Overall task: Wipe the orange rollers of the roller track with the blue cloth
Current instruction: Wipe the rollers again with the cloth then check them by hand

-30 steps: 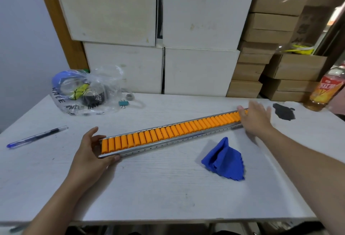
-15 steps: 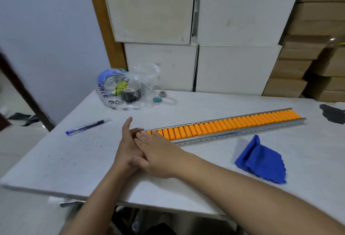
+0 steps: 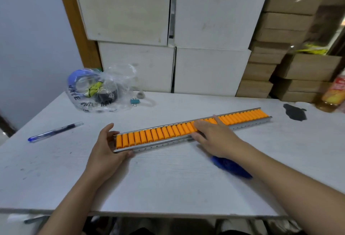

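Roller track [image 3: 192,129]: lying diagonally across the white table [image 3: 168,178], orange rollers [image 3: 160,133] facing up.
Left hand [image 3: 106,149]: clamping the track's near end, thumb and fingers around it.
Right hand [image 3: 212,136]: resting flat on mid-track rollers, fingers spread, gripping nothing.
Blue cloth [image 3: 231,165]: lying on the table, partly hidden beneath the right forearm, untouched.

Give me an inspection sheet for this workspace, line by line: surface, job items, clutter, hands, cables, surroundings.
Surface: white table, scuffed, with a dark stain at far right.
Job's things: roller track lies diagonally; blue cloth lies on the table, partly hidden under the right forearm.
Clutter: pen, plastic bag, binder clip, bottle.
Grippers: left hand grips the track's near end; right hand rests flat on the rollers, no cloth in it.
Cables: nothing seen.
Surroundings: white boxes and cardboard boxes stacked behind.
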Available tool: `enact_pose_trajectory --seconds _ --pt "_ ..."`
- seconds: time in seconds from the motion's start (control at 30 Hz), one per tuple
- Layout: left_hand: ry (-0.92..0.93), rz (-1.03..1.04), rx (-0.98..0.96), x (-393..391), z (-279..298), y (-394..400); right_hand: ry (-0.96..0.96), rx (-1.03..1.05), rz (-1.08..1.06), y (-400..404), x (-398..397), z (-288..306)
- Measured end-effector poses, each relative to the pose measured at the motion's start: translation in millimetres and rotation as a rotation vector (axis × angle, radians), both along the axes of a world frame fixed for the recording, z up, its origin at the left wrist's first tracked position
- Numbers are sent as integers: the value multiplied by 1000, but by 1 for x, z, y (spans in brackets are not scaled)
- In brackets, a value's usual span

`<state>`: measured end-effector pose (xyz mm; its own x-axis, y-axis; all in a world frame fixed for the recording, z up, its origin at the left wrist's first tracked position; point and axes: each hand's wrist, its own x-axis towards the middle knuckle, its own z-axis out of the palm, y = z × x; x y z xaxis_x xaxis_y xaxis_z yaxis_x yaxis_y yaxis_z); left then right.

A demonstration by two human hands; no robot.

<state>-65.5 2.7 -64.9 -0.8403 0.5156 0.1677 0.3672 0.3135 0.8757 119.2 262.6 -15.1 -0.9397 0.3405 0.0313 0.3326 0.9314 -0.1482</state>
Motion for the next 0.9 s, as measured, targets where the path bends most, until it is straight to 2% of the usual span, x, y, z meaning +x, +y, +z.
enact_pose_trajectory --seconds 0.17,0.33,0.43,0.53,0.9 --pt "6 -4 -8 0 0 0 -144 143 -366 77 32 6" --pt "13 -1 -22 1 0 -1 -244 176 -761 155 59 1" --pt "16 -3 -35 1 2 0 -134 152 -918 179 62 -6" --pt "16 2 -38 1 1 0 -57 132 -913 184 54 -13" --pt "34 11 -49 3 3 0 10 88 -868 179 51 -18"
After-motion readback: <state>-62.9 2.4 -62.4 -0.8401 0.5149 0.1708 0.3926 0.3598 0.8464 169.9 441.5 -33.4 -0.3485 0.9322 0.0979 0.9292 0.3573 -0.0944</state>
